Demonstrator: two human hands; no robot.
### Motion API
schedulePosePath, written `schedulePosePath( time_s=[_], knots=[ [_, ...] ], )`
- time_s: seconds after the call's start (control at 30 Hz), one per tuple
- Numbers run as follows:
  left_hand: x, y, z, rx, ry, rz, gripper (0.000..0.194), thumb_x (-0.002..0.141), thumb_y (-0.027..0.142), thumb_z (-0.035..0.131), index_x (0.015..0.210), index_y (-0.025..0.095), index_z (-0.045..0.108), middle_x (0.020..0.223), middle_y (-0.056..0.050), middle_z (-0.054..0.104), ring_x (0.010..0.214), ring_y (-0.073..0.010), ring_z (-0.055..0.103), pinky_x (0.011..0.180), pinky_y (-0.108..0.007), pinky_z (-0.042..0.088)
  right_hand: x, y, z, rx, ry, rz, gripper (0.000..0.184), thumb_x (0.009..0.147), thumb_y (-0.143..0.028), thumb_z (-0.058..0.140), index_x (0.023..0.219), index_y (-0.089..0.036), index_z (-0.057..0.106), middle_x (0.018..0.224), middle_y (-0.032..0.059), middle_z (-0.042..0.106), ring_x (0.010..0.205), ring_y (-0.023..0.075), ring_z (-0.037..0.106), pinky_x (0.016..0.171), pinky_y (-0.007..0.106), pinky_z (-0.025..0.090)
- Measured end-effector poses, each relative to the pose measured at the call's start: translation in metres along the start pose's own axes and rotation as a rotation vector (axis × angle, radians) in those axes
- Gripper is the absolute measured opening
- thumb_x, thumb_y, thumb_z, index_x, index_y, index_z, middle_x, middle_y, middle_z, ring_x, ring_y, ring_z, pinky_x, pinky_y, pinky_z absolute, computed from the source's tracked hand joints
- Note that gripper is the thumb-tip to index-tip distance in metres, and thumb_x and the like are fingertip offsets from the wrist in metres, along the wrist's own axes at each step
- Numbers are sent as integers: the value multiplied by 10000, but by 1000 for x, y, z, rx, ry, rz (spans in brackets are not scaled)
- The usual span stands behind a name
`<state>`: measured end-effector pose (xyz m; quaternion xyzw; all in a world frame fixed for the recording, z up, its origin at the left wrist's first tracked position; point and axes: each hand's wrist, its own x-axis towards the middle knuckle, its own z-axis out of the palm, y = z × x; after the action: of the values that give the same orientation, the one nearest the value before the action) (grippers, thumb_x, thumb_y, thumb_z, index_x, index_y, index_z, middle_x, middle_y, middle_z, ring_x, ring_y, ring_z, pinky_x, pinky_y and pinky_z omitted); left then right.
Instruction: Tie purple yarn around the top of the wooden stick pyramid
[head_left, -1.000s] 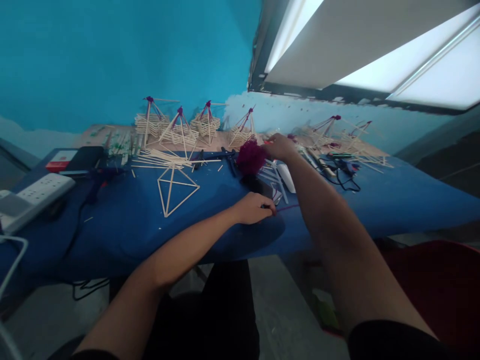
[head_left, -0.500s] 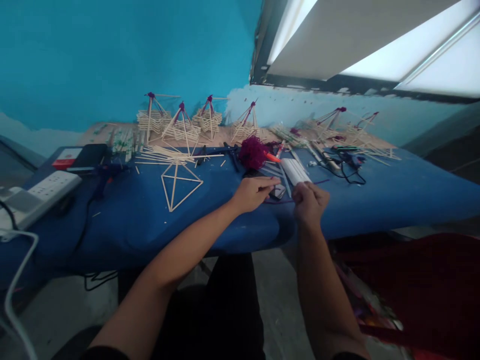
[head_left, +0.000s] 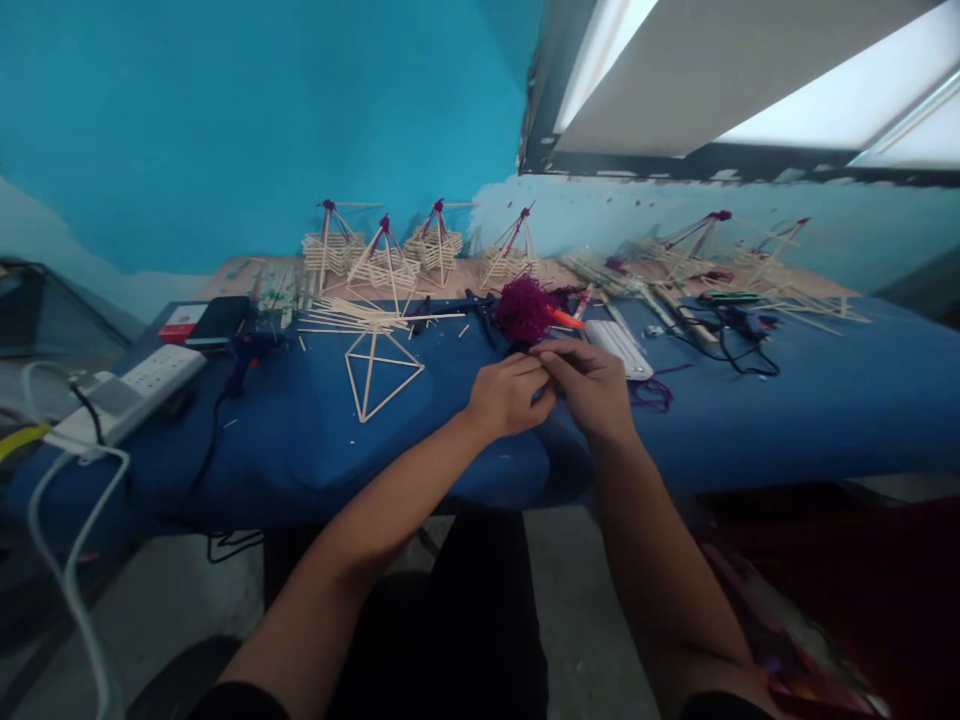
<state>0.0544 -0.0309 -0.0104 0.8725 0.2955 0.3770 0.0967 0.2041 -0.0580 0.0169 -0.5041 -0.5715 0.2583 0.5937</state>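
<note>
My left hand [head_left: 514, 393] and my right hand [head_left: 592, 385] meet at the fingertips above the front of the blue table. Both are closed in a pinch, and whatever lies between the fingers is too small to make out. A loose strand of purple yarn [head_left: 655, 395] lies just right of my right hand. Behind the hands sits a tangled ball of purple yarn [head_left: 523, 308], an orange-handled tool [head_left: 564, 318] beside it. A white rectangular block [head_left: 619, 350] is partly covered by my right hand. Left of my hands stands a triangular stick frame [head_left: 367, 370].
Several stick models [head_left: 384, 262] with purple-wrapped tips line the back. Loose sticks [head_left: 349, 316] lie in front of them. On the left are a glue gun [head_left: 244, 355], a dark phone-like object [head_left: 221, 320] and a white power strip [head_left: 127, 395]. Cables [head_left: 750, 355] curl at right.
My right hand has moved left from the white block's near end to meet my left hand. The yarn strand now lies bunched at the right. The view has shifted slightly.
</note>
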Motion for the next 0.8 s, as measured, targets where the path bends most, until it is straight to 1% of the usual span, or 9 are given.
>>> schedulePosePath(
  time_s=[0.07,0.13,0.23,0.3,0.43,0.57,0.67,0.73,0.8],
  knots=[
    [-2,-3,-2,23,83,-41,322,1106,255,553,1128,167,862,1265,-156,874,1222,-289,810,1080,-427,677,2,0,7,-15,41,-7,349,844,-486,874,1109,-259,850,1071,72,826,1026,274,783,979,445,638],
    [-4,-5,-4,27,151,-60,332,1103,240,552,1229,171,852,1392,-146,850,1244,-274,806,1109,-420,674,4,1,11,-60,71,33,428,852,-564,876,1134,-249,814,1007,64,791,910,244,744,835,392,618],
    [-6,-9,-5,26,181,13,380,1110,245,533,1315,133,833,1476,-167,817,1298,-289,789,1167,-446,658,4,4,12,-55,-22,117,501,888,-697,828,792,-228,680,720,15,586,656,159,535,580,308,431],
    [-6,-11,-6,39,161,80,397,1106,252,527,1314,106,831,1450,-187,824,1314,-308,780,1174,-473,657,3,5,12,60,-89,175,593,867,-709,841,670,-228,556,641,-8,455,592,129,414,520,300,334],
    [-11,-10,-15,63,96,135,364,1083,259,541,1237,164,857,1326,-172,862,1294,-320,787,1110,-506,675,-2,2,14,297,-54,342,414,734,-591,919,822,-241,717,800,36,663,672,164,579,537,288,448],
    [-34,-4,-27,90,91,140,344,1073,293,544,1102,189,870,1191,-155,886,1192,-311,808,1011,-475,690,-12,-6,17,280,-180,460,438,746,-620,896,949,-242,807,799,40,688,604,150,549,475,265,361],
    [-61,2,-34,75,176,108,331,1062,292,558,1108,208,875,1210,-132,892,1124,-284,821,1014,-468,700,-22,-14,22,242,-352,409,468,748,-630,952,1006,-257,833,869,40,733,665,156,592,540,271,436],
    [-80,6,-41,18,284,57,326,1058,295,580,1180,218,872,1232,-126,893,1132,-279,830,1019,-473,710,-29,-18,28,227,-436,322,497,779,-654,956,1075,-270,844,1034,57,791,806,184,679,640,285,516],
    [-98,9,-51,-74,397,-19,322,1067,293,601,1242,225,862,1271,-129,889,1157,-273,838,1047,-480,712,-37,-18,34,207,-495,243,535,829,-679,934,1158,-268,838,1027,58,796,847,196,698,684,296,525]
  ],
)
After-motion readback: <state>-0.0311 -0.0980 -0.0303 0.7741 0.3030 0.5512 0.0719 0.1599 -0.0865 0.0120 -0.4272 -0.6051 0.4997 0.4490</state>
